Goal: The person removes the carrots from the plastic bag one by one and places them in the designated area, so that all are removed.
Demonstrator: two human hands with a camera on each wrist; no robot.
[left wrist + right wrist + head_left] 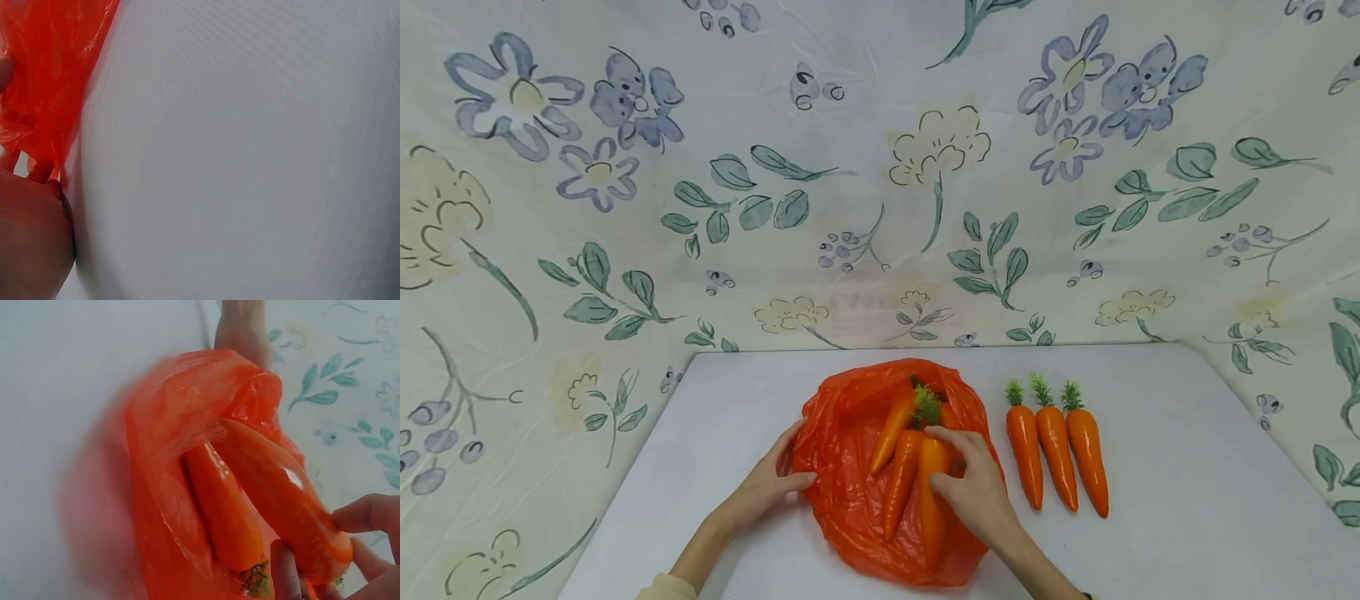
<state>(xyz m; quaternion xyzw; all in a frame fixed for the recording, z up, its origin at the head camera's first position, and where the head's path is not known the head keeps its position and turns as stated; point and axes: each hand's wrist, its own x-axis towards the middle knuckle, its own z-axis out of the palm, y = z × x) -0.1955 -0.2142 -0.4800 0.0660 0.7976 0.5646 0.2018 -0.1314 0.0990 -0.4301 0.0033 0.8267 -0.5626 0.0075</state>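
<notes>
A red plastic bag [850, 517] lies spread with its mouth toward me, several orange carrots inside it. My left hand [767, 479] holds the bag's left side, thumb toward the front; in the left wrist view that hand [31, 231] is partly cut off by the frame edge. My right hand [977, 492] pinches a carrot [933, 508] near its thick end, over the right part of the bag. Up close, that held carrot [284, 494] slants above another carrot [225, 512] in the bag. Green tops [927, 407] bunch at the bag's far side.
To the right of the bag, three carrots [1056, 458] with green tops lie side by side on the white table [1180, 467]. A floral cloth [880, 208] hangs behind the table and along both sides.
</notes>
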